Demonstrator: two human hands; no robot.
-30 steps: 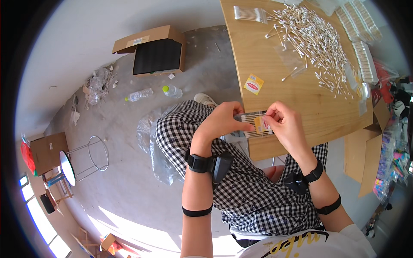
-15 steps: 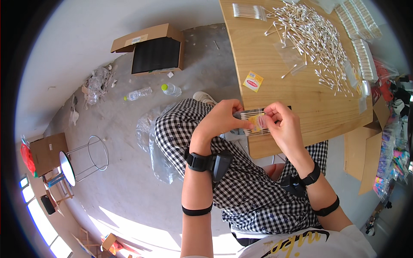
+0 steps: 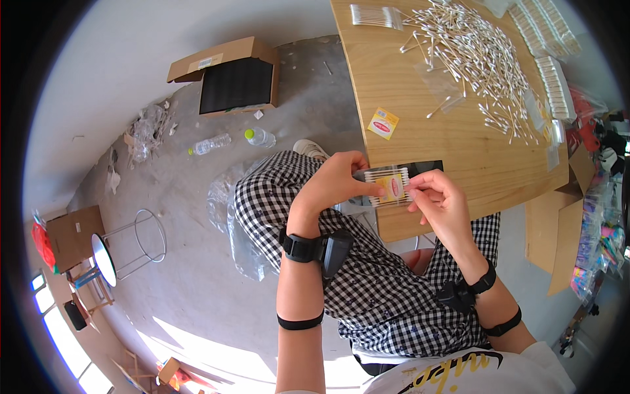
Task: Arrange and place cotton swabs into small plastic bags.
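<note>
A clear packet of cotton swabs point(image 3: 388, 186) with a yellow-red label sits at the wooden table point(image 3: 420, 125) edge; left hand point(image 3: 335, 184) and right hand point(image 3: 440, 203) fingers pinch its ends, as before, barely shifted.

Between my left hand point(image 3: 331, 187) and right hand point(image 3: 443, 203) fingertips I see a clear packet of cotton swabs point(image 3: 387, 186) with a yellow-red label. Beyond them lies a loose yellow-red label point(image 3: 382, 123); farther off, filled clear packets point(image 3: 376, 16).
</note>
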